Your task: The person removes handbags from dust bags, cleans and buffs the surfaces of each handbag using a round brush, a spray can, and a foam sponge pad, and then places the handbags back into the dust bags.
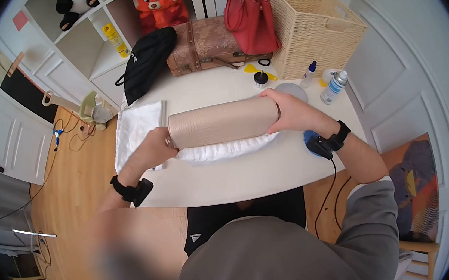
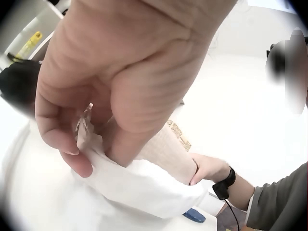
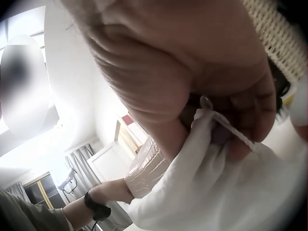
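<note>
From where I stand, the white table [image 1: 229, 186] lies under the beige case [image 1: 222, 122]; whether it carries the case's weight I can't tell. The woven basket [image 1: 307, 38] stands beyond the case, off to the right, so a wide swing that way could knock into it.

The case itself lies crosswise between the person's hands, and its long, rounded shape could roll or tip if one end were let go sooner than the other. The white cloth [image 1: 220, 151] bunches along its near side. If it slips under an edge, I'd expect it to snag or crease, and a hard tug might strain the seam.

The left hand [image 1: 154, 149], at the case's left end, pinches gathered cloth; the right hand [image 1: 293, 113], at the other end, has its fingers curled round more of it. Neither is loose. With only cloth caught in the fingers, the case could slide out if the fabric slackened.

To the right of the case stands a spray can [image 1: 334, 87], then a small bottle [image 1: 308, 74] farther back; a trailing elbow or hem could topple either. Just beyond the case is a black-topped pot [image 1: 261, 79], also easily nudged.
</note>
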{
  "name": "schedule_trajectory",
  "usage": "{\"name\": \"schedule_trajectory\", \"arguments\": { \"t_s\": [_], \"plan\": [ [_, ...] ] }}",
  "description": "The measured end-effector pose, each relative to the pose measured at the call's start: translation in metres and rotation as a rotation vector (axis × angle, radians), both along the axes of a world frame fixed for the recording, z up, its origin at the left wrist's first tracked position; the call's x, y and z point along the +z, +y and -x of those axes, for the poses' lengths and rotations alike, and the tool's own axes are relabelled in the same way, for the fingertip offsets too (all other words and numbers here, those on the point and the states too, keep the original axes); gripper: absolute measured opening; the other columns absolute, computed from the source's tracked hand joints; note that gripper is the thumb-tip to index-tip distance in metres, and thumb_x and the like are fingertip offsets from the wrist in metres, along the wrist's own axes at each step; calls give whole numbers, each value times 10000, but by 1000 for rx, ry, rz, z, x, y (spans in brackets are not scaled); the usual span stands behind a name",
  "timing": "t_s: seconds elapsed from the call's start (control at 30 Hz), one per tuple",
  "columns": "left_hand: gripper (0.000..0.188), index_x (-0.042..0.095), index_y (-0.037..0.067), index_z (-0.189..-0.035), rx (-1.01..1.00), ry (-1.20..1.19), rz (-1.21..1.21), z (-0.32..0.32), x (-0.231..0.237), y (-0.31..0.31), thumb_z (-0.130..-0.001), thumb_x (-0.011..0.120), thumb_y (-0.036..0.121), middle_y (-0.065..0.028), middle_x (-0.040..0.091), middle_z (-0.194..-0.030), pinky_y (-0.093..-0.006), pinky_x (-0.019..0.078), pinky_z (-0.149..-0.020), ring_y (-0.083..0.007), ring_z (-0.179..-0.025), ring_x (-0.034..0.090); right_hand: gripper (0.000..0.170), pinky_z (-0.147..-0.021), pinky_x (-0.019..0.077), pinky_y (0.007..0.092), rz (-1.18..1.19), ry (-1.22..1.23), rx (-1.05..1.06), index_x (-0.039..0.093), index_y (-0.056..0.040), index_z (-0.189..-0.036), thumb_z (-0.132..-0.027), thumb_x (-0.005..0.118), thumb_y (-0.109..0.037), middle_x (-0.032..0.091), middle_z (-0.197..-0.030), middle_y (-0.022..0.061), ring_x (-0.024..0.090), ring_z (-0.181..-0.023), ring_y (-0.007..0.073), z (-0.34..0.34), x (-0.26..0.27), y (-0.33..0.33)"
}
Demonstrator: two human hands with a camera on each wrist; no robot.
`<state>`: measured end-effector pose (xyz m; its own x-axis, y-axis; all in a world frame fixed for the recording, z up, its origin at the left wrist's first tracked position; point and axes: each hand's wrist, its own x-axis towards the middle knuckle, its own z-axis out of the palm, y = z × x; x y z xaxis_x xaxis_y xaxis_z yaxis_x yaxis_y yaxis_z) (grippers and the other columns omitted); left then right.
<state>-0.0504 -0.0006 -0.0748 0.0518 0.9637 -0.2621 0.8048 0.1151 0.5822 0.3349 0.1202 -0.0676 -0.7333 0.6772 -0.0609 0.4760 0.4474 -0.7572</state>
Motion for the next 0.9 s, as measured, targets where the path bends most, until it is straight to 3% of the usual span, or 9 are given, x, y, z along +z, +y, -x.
{"name": "schedule_trajectory", "arguments": {
  "t_s": [0.07,0.13,0.2,0.3,0.43,0.5,0.63,0.7,0.9],
  "plan": [
    [393,703,-86,-1135,15,-43,44,-1,-28,-1,-756,737,13,-261,763,-979,-409,583,-864,-377,-971,752,902,-1084,484,360,69,42,-4,504,-37,-1454,-669,948,-77,669,-1339,152,622,-1280,278,-5,-16,2],
    [360,705,-62,-1146,-93,-208,-133,3,-65,-5,-792,727,2,-261,751,-1061,-413,582,-871,-399,-1009,740,911,-1100,475,354,144,83,-6,506,-31,-1461,-666,950,-80,664,-1354,147,611,-1295,273,-9,-44,1],
    [342,707,-50,-1147,-83,-158,-217,-12,-69,-12,-809,727,-3,-260,737,-1113,-415,582,-870,-407,-1029,733,749,-1033,534,373,113,30,-45,634,19,-1308,-640,935,-138,726,-1245,223,695,-1172,346,-12,-79,-10],
    [315,711,-32,-1148,-78,-93,-305,-11,-80,-15,-835,735,-2,-261,707,-1178,-423,582,-867,-428,-1048,717,689,-1017,544,379,90,-51,-146,658,25,-1283,-668,913,-154,738,-1227,210,707,-1138,347,-10,-101,-25],
    [310,722,-15,-1158,54,-105,-226,-7,-61,-19,-849,732,8,-238,691,-1098,-416,589,-818,-403,-944,729,693,-996,556,399,79,-48,-103,645,12,-1304,-690,903,-180,736,-1237,204,718,-1118,352,-12,-82,-22],
    [318,723,-12,-1164,87,-188,-206,2,-54,-17,-847,732,13,-224,683,-1062,-405,589,-790,-365,-894,728,902,-1163,449,378,110,-67,-107,513,-2,-1476,-676,922,-74,623,-1439,182,579,-1366,308,-12,-56,-24],
    [352,725,-16,-1178,80,-212,-169,-4,-43,-21,-829,742,27,-191,670,-1011,-366,586,-724,-262,-799,712,777,-1032,537,428,-5,-23,-130,595,20,-1370,-693,919,-183,723,-1201,219,690,-1154,386,-16,-45,-28],
    [339,723,-25,-1156,59,-200,-151,-10,-48,-23,-823,748,35,-196,667,-1024,-384,592,-738,-287,-814,719,1009,-1189,425,403,-112,-232,-150,459,-26,-1536,-659,952,-94,589,-1472,187,542,-1405,332,-15,-34,-32],
    [366,684,-34,-1157,-17,71,-121,-16,-71,-24,-811,753,62,-223,656,-1089,-456,607,-833,-389,-901,723,938,-1149,442,433,-450,188,-137,552,6,-1449,-665,973,-293,527,-1471,228,518,-1375,400,4,11,-31]
  ]
}}
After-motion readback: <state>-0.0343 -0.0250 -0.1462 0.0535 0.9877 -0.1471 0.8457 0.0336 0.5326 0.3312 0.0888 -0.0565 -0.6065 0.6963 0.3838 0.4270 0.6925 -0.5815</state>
